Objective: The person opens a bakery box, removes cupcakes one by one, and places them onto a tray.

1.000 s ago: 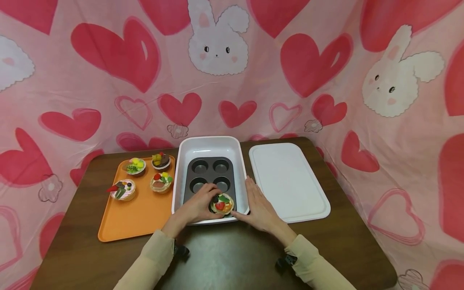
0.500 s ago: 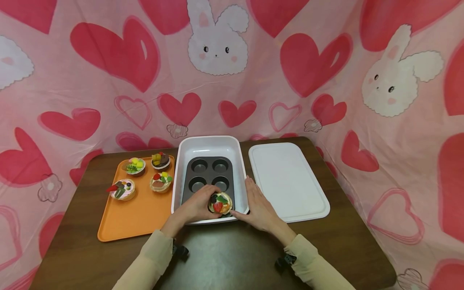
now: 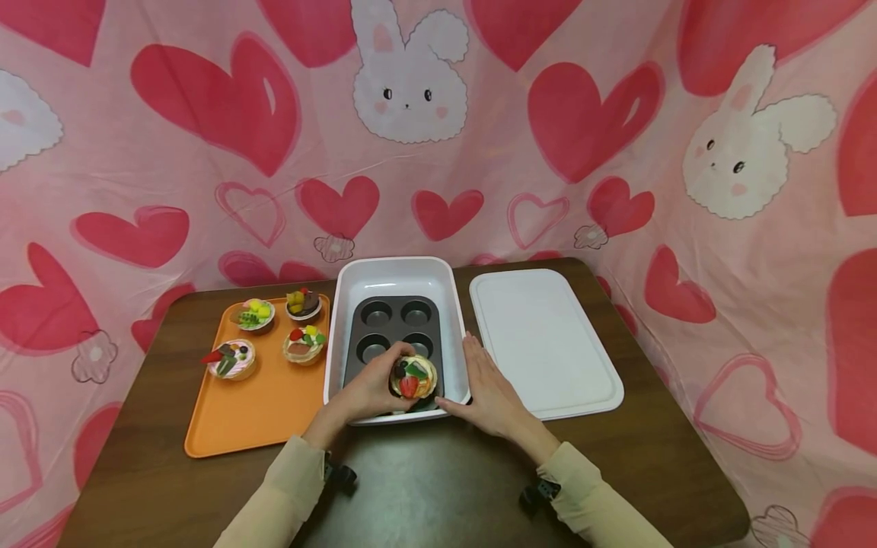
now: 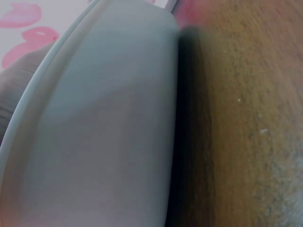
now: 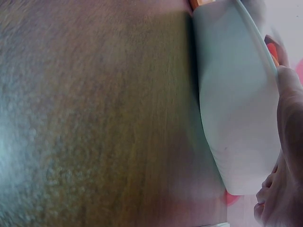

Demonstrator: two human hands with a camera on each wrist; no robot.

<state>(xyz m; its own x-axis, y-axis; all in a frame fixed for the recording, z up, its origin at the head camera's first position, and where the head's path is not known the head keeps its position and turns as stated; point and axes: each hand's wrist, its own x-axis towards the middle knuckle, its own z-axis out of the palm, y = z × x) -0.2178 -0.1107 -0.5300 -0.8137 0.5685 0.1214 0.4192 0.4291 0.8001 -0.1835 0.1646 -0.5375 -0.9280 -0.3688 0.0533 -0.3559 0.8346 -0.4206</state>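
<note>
In the head view my left hand (image 3: pixel 370 388) grips a cupcake (image 3: pixel 415 378) topped with cream, a strawberry, a green leaf and dark berries. It is over the front part of a dark muffin pan (image 3: pixel 396 323), which lies inside a deep white tub (image 3: pixel 448 285). My right hand (image 3: pixel 495 397) lies at the tub's front right corner, fingers straight along the rim and thumb stretched toward the cupcake. The right wrist view shows that hand (image 5: pixel 291 123) against the tub's wall (image 5: pixel 236 94). The tub's wall (image 4: pixel 109 113) fills much of the left wrist view.
Left of the tub, an orange tray (image 3: pixel 240 422) bears several decorated cupcakes, one of them a chocolate cupcake (image 3: pixel 304 304) at the back. A white lid-like board (image 3: pixel 548 342) lies to the right. Behind the wooden table (image 3: pixel 438 487) hangs a pink heart-patterned cloth (image 3: pixel 493 152).
The cupcake in my left hand has shifted slightly back and left, up from the pan's front right area, and its top tilts more into view. My right hand has stayed put.
</note>
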